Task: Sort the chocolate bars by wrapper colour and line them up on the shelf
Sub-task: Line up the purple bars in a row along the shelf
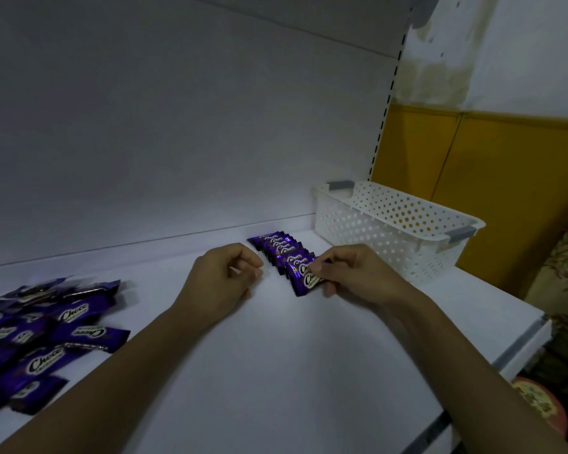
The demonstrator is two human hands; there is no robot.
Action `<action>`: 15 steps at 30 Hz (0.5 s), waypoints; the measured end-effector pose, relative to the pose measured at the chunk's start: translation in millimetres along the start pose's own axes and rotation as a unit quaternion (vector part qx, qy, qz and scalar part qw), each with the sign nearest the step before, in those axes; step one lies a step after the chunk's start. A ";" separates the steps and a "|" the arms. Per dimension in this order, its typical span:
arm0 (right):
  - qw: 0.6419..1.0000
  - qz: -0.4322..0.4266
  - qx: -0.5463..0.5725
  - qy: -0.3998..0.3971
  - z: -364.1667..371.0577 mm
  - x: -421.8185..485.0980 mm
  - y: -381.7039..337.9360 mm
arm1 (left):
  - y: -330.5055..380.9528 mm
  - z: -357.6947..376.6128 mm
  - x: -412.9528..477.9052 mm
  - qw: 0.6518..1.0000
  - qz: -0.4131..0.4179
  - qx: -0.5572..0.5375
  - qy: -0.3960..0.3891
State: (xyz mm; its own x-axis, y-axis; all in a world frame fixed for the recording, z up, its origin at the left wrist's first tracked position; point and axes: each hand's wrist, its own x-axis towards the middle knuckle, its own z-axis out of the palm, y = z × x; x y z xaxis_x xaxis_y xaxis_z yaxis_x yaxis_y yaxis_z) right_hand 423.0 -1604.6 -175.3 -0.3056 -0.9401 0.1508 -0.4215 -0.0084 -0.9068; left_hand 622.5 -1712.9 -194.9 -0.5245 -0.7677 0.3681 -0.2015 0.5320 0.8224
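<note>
White shelf in dim light, backed by a pale panel. The right hand pinches the right end of the front bar between thumb and curled fingers. That bar has a glossy purple wrapper with white "Choco" lettering and lies at the near end of the row. The row's bars overlap one another and run diagonally back toward the panel. The left hand rests on the shelf just left of the row, fingers curled in with nothing visible in them.

To the right of the row, near the right hand, a white perforated basket with grey handle clips stands at the shelf's right end. Far left, well apart from the row, a loose pile of the same purple bars lies jumbled at mixed angles. Bare shelf spreads between pile and row and forward to the front edge. Beyond the shelf upright, a yellow wall shows.
</note>
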 end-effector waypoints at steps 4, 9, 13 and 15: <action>0.995 -0.032 -0.089 0.019 -4.1 -0.9 5.4 | 5.1 0.8 -1.7 0.999 0.013 0.034 0.007; 0.983 -0.053 -0.169 0.054 -6.4 3.9 10.2 | 6.7 1.7 -6.3 0.978 0.023 0.192 0.073; 0.981 -0.068 -0.162 0.084 -5.1 4.8 11.8 | 4.8 5.4 -5.3 0.957 0.023 0.289 0.024; 0.977 -0.076 -0.174 0.095 -3.3 5.5 12.3 | 3.8 9.0 -5.8 0.944 0.026 0.328 -0.017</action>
State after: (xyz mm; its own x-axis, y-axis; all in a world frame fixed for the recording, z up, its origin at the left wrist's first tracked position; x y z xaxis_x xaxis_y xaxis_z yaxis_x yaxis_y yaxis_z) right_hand 413.3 -1608.7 -184.3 -0.3568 -0.8563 0.3733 -0.7288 0.0051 -0.6848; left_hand 617.3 -1703.1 -197.8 -0.5723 -0.7280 0.3776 -0.6380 0.6845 0.3527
